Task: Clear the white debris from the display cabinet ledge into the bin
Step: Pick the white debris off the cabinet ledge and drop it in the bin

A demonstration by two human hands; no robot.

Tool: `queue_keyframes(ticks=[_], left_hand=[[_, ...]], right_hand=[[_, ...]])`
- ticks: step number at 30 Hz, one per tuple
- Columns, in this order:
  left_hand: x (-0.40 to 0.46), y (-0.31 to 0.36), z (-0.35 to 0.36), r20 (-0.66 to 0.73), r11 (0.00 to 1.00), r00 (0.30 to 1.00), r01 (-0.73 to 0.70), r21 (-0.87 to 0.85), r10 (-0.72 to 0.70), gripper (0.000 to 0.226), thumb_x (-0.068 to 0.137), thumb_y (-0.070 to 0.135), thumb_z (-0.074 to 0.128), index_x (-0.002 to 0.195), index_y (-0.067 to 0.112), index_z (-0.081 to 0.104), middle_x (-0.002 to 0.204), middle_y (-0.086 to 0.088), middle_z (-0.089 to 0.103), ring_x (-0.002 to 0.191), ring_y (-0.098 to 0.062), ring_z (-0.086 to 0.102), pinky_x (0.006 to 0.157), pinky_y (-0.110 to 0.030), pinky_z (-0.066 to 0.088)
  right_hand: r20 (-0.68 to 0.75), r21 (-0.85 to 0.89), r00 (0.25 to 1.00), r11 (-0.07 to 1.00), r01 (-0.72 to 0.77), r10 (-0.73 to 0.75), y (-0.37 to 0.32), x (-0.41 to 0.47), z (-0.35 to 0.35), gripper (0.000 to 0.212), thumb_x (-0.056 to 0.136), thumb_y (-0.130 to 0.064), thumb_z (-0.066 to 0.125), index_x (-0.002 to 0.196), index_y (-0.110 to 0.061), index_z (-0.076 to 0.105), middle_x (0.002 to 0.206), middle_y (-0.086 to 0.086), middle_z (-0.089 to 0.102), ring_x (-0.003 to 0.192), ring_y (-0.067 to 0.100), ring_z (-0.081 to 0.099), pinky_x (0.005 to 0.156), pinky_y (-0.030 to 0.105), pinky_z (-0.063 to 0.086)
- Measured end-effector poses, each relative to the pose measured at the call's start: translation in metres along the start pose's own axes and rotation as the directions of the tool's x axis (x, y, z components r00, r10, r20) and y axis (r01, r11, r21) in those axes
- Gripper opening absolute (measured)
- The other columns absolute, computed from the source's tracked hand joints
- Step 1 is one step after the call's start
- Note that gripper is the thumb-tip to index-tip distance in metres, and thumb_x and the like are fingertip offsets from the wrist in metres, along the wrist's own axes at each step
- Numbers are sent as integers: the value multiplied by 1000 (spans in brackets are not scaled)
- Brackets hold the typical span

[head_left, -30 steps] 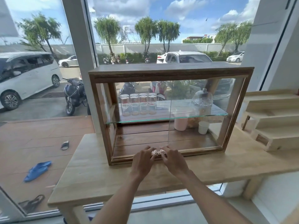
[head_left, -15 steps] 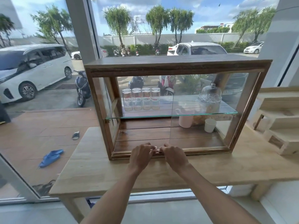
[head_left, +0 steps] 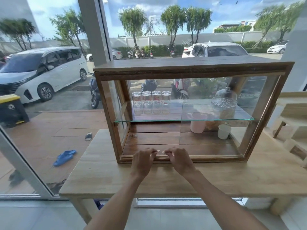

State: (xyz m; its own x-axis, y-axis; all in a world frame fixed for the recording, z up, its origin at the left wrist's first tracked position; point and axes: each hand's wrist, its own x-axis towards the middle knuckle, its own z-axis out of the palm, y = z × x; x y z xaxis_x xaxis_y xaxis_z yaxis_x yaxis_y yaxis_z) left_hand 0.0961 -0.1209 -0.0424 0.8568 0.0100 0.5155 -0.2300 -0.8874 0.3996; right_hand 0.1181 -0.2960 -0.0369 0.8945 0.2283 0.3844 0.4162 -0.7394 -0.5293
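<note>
Presently we have our left hand (head_left: 142, 161) and right hand (head_left: 180, 161) low at centre frame on the display cabinet ledge (head_left: 216, 157), fingers curled, pinching white debris (head_left: 160, 151) between them, evidently gathering it for lifting.

Four clear glasses (head_left: 151, 102) in a row on the glass shelf (head_left: 182, 119), a domed glass cover (head_left: 224, 103) further right. Below, a pink mug (head_left: 197, 125) beside a white cup (head_left: 224, 131). Outside: white van (head_left: 41, 70), parked scooter (head_left: 94, 92), blue sandals (head_left: 64, 157). Pale wooden worktop (head_left: 103, 176) underneath.
</note>
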Motion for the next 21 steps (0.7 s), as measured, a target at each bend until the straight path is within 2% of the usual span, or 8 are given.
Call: queue_keyframes(ticks=[2,5,8,11,13,16,18,21], left_hand=[[-1,-6,-5,-17,996,998,61,-66,-62,11,89,29,70,97,25,76,91,8,77,81,-10,71,66,-30,56],[-4,-16,-15,35,949,978,209,-236,-206,11,86,27,75,95,22,79,88,8,78,81,-5,70,69,-28,57],[-12,-24,-29,139,838,932,362,-408,-335,11,83,26,78,92,20,81,86,7,77,75,-9,72,42,-24,52],[-29,-30,-45,144,759,903,419,-498,-404,6,82,25,80,88,23,81,80,9,75,67,-12,71,31,-28,49],[-43,-37,-56,138,699,869,468,-540,-475,3,79,27,82,82,27,81,74,14,75,63,-8,70,32,-29,50],[-66,-50,-69,143,617,810,534,-577,-568,8,80,23,81,76,29,78,74,13,76,52,-4,64,35,-27,50],[-81,-56,-77,128,604,800,537,-589,-586,17,83,18,79,73,31,76,69,12,76,50,1,62,47,-26,51],[-100,-67,-94,85,604,799,515,-608,-595,9,80,21,80,79,29,77,71,10,77,63,0,68,66,-25,54]], right_hand=[[5,198,993,973,-115,116,-7,3,3,9,85,-22,75,92,-21,81,84,-5,79,76,7,72,77,28,57],[111,452,945,831,-324,308,-22,7,6,10,81,-25,80,87,-16,81,68,0,75,46,3,60,50,18,48],[282,633,875,610,-477,393,-36,4,9,21,83,-23,79,95,-6,79,66,7,69,29,6,37,32,17,31],[342,705,858,499,-503,383,-47,-5,12,21,84,-18,78,95,-1,76,55,-3,67,27,3,37,29,16,29],[371,731,855,454,-509,361,-55,-11,15,17,85,-14,76,96,-3,75,53,-8,68,28,1,43,29,14,30],[393,751,852,414,-515,346,-65,-17,29,25,81,-17,80,99,-1,76,71,7,73,31,2,41,31,16,33],[420,734,846,426,-529,328,-77,-24,43,29,76,-22,83,98,-3,78,75,9,73,33,5,36,33,19,34],[475,708,827,428,-563,301,-106,-37,62,21,77,-20,84,95,-9,80,66,3,70,34,7,34,33,20,33]])
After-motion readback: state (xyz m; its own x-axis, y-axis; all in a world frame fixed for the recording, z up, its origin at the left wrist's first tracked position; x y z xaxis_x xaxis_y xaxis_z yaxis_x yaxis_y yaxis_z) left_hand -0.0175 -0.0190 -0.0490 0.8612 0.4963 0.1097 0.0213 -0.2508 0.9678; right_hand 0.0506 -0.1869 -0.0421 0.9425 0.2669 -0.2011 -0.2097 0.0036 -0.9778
